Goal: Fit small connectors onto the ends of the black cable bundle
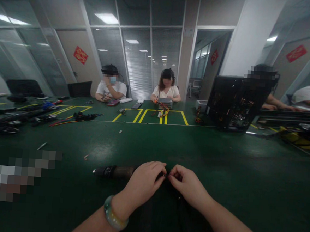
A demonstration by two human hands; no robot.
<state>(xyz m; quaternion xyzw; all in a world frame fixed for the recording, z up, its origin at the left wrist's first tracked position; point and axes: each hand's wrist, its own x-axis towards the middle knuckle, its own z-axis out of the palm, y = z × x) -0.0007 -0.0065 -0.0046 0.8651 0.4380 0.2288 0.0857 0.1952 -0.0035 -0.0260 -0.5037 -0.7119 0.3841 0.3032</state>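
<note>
A dark cylindrical tool (114,171) lies sideways on the green tabletop, a silvery tip at its left end; it looks like an electric screwdriver. My left hand (145,177) rests over its right part, thumb and fingers closed in a pinch. Facing it, my right hand (188,183) is pinched too, and the fingertips of both hands almost meet. Something small and dark shows between them, too small to name. The tool's right end is hidden by my hands. A green bangle (113,212) circles my left wrist.
Beyond a thin line across the green table (116,141) stands a black computer case (231,103) at the right. Dark cables (83,116) and parts lie at the left. Small scraps (86,156) lie left of the tool. Several people sit around; one (166,92) works opposite.
</note>
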